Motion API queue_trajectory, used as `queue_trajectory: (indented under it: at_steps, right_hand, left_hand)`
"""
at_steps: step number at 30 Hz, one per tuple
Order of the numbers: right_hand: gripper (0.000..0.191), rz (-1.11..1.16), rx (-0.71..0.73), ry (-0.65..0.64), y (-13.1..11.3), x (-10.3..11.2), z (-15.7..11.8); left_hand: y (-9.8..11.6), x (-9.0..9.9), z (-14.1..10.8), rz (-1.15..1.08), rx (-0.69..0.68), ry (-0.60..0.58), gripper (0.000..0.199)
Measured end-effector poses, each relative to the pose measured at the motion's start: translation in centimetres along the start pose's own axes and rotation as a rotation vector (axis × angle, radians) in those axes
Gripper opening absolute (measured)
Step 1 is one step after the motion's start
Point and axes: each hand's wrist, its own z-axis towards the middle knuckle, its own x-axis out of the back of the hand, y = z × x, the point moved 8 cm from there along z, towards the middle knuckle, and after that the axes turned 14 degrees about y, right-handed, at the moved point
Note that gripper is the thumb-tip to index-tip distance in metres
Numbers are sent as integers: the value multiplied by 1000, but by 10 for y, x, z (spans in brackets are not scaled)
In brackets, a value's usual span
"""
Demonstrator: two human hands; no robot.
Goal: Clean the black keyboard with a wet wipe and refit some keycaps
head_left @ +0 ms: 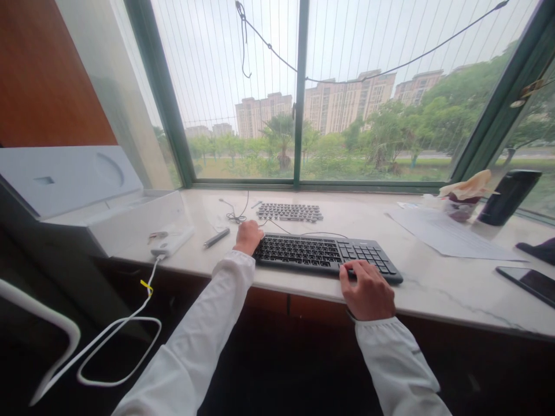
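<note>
A black keyboard (pixel 299 249) lies near the front edge of the marble-patterned counter. Its main block shows bare dark sockets, while the number pad (pixel 366 254) on the right still carries caps. My left hand (pixel 248 236) is closed at the keyboard's left end, with its fingertips partly hidden. Bent over the lower right keys, my right hand (pixel 367 289) has thumb and fingers drawn together against the keyboard; whatever lies between them is hidden. Behind the keyboard, loose keycaps (pixel 289 211) are laid out in rows.
Left of the keyboard are a dark pen-like stick (pixel 216 238), a coiled cable (pixel 236 217), a white power strip (pixel 173 241) and an open white box (pixel 143 219). To the right lie papers (pixel 451 234), a dark bottle (pixel 509 197) and a phone (pixel 531 283).
</note>
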Motion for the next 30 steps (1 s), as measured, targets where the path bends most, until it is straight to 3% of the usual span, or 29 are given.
queue_trajectory:
  at_steps: [4, 7, 11, 15, 17, 19, 21, 23, 30]
  right_hand:
    - [17, -5, 2, 4, 0, 0, 1]
    - [16, -10, 5, 3, 0, -1, 1]
    - [13, -16, 4, -8, 1, -2, 0]
    - [14, -15, 27, 4, 1, -1, 0]
    - [15, -22, 36, 4, 1, -1, 0]
    - [15, -25, 42, 3, 1, 0, 0]
    - [14, -24, 45, -3, 1, 1, 0]
    - [14, -23, 43, -7, 2, 1, 0]
    - [13, -21, 31, 3, 3, 0, -1]
  left_hand:
    - [-15, 10, 0, 35, 40, 27, 23]
    - [5, 19, -4, -1, 4, 53, 21]
    - [73, 29, -24, -152, -158, 56, 21]
    - [153, 34, -65, -306, -333, 42, 23]
    - [180, 32, -86, -355, -395, 19, 22]
    - [192, 29, -101, -377, -426, -1, 17]
    - [187, 26, -107, -380, -423, -10, 14]
    - [168, 25, -105, -366, -384, -4, 12]
    - [43, 33, -80, -231, -126, 78, 10]
